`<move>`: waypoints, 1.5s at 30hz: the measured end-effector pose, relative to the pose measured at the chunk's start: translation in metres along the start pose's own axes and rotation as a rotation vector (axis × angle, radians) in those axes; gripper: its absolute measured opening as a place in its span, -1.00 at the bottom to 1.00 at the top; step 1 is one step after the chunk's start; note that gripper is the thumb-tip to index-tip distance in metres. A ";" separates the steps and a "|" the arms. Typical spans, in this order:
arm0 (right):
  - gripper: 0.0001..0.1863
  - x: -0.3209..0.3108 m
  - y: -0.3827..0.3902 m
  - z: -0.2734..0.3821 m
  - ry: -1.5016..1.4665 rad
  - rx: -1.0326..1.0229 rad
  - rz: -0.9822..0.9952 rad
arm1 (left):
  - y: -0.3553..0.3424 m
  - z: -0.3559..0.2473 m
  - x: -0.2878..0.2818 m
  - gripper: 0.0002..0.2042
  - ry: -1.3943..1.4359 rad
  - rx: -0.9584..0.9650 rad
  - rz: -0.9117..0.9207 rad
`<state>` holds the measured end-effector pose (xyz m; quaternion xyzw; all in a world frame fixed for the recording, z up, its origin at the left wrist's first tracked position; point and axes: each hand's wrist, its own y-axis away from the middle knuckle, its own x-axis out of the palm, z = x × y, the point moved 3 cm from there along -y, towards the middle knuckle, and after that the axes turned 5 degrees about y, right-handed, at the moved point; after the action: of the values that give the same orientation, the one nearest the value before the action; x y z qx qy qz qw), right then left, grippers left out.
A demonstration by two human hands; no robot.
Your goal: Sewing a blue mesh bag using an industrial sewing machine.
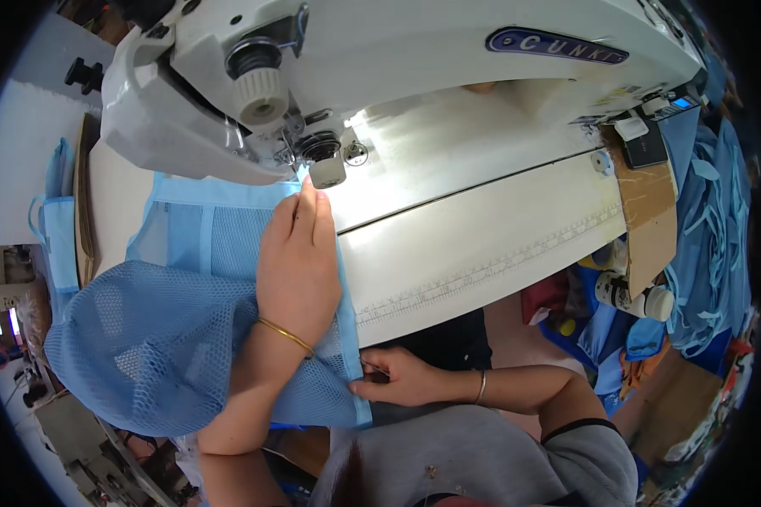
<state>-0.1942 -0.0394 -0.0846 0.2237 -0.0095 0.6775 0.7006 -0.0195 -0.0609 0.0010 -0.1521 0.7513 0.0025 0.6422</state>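
A light blue mesh fabric piece (pixel 177 245) with a solid blue edge strip lies on the sewing table, its far end under the presser foot (pixel 327 171) of a white sewing machine (pixel 380 59). My left hand (pixel 298 262) lies flat on the fabric, fingers pointing at the presser foot. My right hand (pixel 397 378) pinches the near edge of the blue strip at the table's front edge. A darker blue mesh bundle (pixel 144 346) hangs off the table at the lower left.
A white table top (pixel 482 245) with a printed ruler strip runs to the right. A cardboard piece (pixel 647 211), a thread spool (pixel 651 300) and a heap of blue straps (pixel 710 228) sit at the right. More blue fabric (pixel 55 228) hangs at the left.
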 end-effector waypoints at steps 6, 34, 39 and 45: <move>-0.82 -0.005 0.004 0.008 -0.015 -0.029 -0.007 | 0.030 -0.029 -0.026 -0.60 -0.142 0.097 0.111; -0.72 0.009 -0.013 -0.002 -0.074 0.104 0.254 | -0.001 0.022 -0.015 -0.69 -0.116 0.232 -0.058; -0.77 0.008 -0.017 0.005 -0.118 -0.004 0.163 | -0.012 0.026 -0.020 -0.69 -0.136 0.244 0.000; -0.75 -0.002 -0.003 0.013 -0.087 0.006 0.096 | 0.043 -0.021 -0.041 -0.74 -0.211 0.293 0.056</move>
<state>-0.1876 -0.0459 -0.0746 0.2542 -0.0486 0.7002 0.6654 -0.0445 -0.0146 0.0363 -0.0350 0.6761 -0.0729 0.7324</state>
